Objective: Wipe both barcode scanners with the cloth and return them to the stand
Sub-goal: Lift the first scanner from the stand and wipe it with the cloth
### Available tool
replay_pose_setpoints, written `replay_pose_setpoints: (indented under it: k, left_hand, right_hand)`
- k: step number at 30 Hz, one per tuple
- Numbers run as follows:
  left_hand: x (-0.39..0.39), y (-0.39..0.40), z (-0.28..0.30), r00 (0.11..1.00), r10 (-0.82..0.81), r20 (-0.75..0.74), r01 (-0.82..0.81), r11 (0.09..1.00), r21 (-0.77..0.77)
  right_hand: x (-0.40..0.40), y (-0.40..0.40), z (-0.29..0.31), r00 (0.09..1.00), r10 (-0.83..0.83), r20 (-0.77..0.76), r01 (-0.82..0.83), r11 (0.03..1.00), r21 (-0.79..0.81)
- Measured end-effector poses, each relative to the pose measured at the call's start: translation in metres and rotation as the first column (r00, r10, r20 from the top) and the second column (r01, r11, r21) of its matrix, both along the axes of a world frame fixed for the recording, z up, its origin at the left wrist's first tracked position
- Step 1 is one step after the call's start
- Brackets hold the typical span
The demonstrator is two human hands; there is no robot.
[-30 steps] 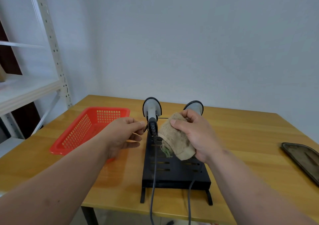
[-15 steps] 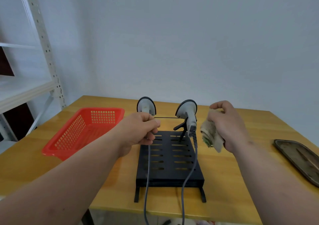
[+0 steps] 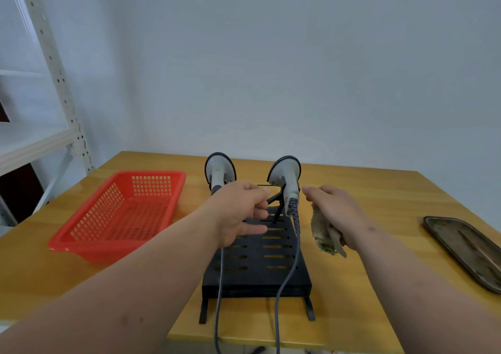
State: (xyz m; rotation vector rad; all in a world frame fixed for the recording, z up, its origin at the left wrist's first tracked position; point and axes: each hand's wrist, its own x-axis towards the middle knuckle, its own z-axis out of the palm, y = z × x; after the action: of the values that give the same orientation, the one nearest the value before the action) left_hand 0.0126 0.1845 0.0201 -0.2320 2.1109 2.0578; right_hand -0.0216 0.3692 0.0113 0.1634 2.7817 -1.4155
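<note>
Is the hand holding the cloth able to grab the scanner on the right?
Probably yes. The right hand sits just beside the right grey barcode scanner with nothing between them, but its fingers already hold the beige cloth, so gripping may be awkward.

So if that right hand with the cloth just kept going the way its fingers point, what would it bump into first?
Most likely the right scanner. The right hand, holding the cloth, points its fingertips at the scanner's handle, close beside it on the stand. Depth is hard to judge.
</note>
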Motion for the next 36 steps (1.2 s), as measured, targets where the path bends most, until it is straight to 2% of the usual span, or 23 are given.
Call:
replay_pose_setpoints:
  k: [4, 9, 12, 17, 21, 27, 32, 36]
  left_hand:
    - [-0.009, 0.013, -0.01, 0.984, 0.093, 0.151, -0.122, 0.973, 0.197]
    - [-0.021, 0.03, -0.025, 0.949, 0.135, 0.286, -0.227, 0.919, 0.321]
    - [-0.032, 0.035, -0.033, 0.931, 0.135, 0.34, -0.265, 0.89, 0.371]
    - [-0.05, 0.042, -0.044, 0.906, 0.109, 0.409, -0.31, 0.829, 0.465]
    - [-0.057, 0.042, -0.051, 0.881, 0.059, 0.469, -0.347, 0.755, 0.557]
    - [-0.06, 0.046, -0.056, 0.878, -0.023, 0.479, -0.342, 0.67, 0.659]
    - [-0.075, 0.051, -0.064, 0.871, -0.045, 0.489, -0.37, 0.595, 0.714]
    - [-0.08, 0.052, -0.068, 0.871, -0.058, 0.488, -0.353, 0.617, 0.703]
  right_hand:
    - [-0.006, -0.003, -0.001, 0.999, 0.052, 0.007, -0.052, 0.99, 0.129]
    - [-0.013, -0.005, -0.003, 0.994, 0.072, 0.084, -0.085, 0.983, 0.162]
    - [-0.016, -0.004, -0.003, 0.986, 0.093, 0.142, -0.109, 0.988, 0.106]
    - [-0.023, -0.003, -0.007, 0.96, 0.117, 0.253, -0.095, 0.991, -0.098]
    - [-0.024, -0.006, -0.007, 0.954, 0.137, 0.268, -0.09, 0.98, -0.177]
    - [-0.026, -0.005, -0.01, 0.94, 0.16, 0.301, -0.065, 0.952, -0.3]
    - [-0.03, -0.006, -0.011, 0.931, 0.152, 0.331, -0.043, 0.948, -0.314]
    - [-0.031, -0.004, -0.011, 0.93, 0.152, 0.333, -0.037, 0.944, -0.328]
